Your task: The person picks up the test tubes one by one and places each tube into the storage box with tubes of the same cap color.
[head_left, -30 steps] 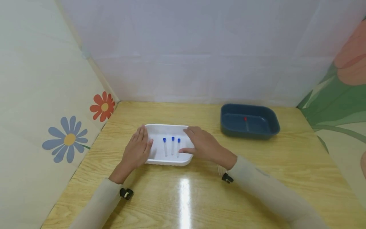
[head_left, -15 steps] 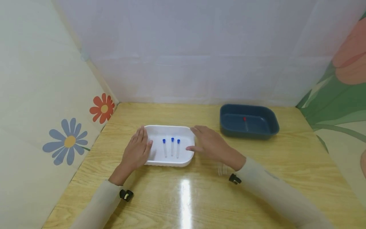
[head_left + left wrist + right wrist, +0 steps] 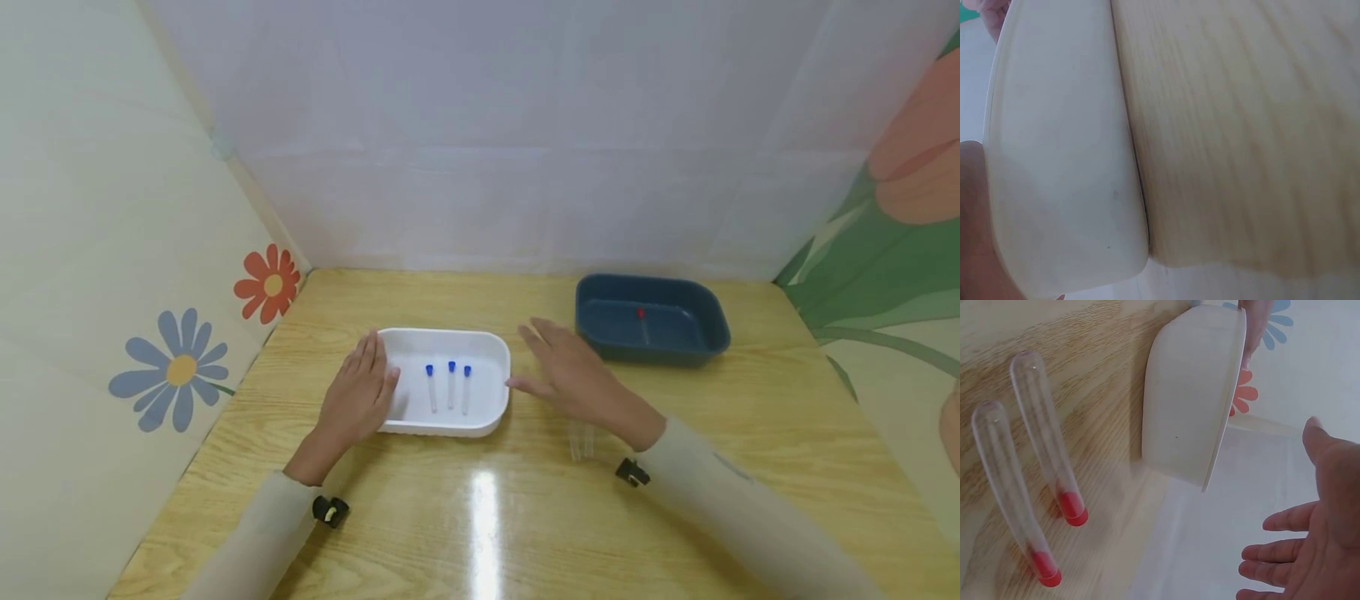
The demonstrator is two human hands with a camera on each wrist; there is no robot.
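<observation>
My left hand rests on the left end of a white plastic tray, fingers straight along its rim. Inside the tray lie three clear test tubes with blue caps, roughly side by side. To the right of the tray, apart from it, my right hand hovers with fingers spread and nothing in it. Below that hand, two clear test tubes with red caps lie on the table, as the right wrist view shows; in the head view the hand covers their caps.
A dark blue bin stands at the back right of the wooden table, with a red-capped test tube inside. White sheeting rises behind the table, and flower-printed sheets flank it on both sides.
My right hand has drawn away from the tray's right end, moving right over the red-capped tubes. My left hand stays at the tray's left end; the blue-capped tubes lie as before.
</observation>
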